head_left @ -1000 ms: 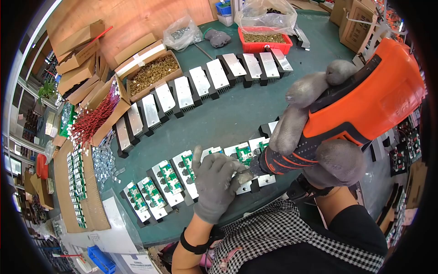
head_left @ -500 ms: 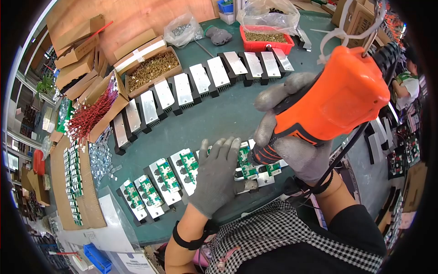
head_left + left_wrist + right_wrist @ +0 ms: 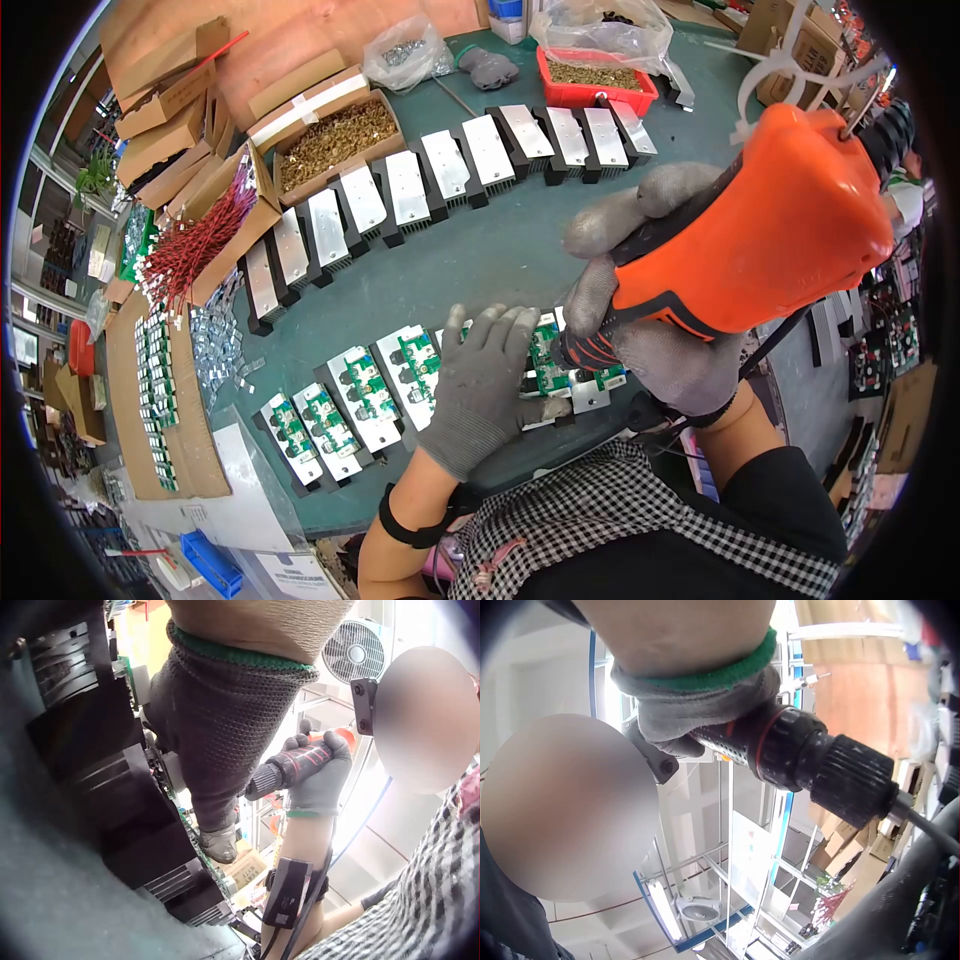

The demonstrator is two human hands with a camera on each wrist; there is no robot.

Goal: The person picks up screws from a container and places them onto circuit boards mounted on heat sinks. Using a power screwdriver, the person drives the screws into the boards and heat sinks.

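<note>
My gloved right hand (image 3: pixel 672 362) grips an orange and black electric screwdriver (image 3: pixel 750 230) over the right end of the front row. Its black chuck (image 3: pixel 851 780) and metal bit (image 3: pixel 921 823) show in the right wrist view; the head view hides the bit's tip. That front row is black heatsinks with silver plates, each bearing a green circuit board (image 3: pixel 367 393). Across the middle boards lies my gloved left hand (image 3: pixel 478 395), its fingers extended and its thumb pointing right, beside a board (image 3: pixel 547 365) under the screwdriver.
Behind runs a curved row of heatsinks (image 3: pixel 405 190) without boards. Farther back are a cardboard box of brass-coloured parts (image 3: pixel 335 145), a red bin (image 3: pixel 600 95) and a spare glove (image 3: pixel 487 68). Red wires (image 3: pixel 195 245) and a cardboard sheet (image 3: pixel 195 465) with small boards are at left.
The left hand has moved from beside the screwdriver's tip to lie flatter over the boards. The screwdriver has swung more upright, its body shifting left and down, then slightly back right.
</note>
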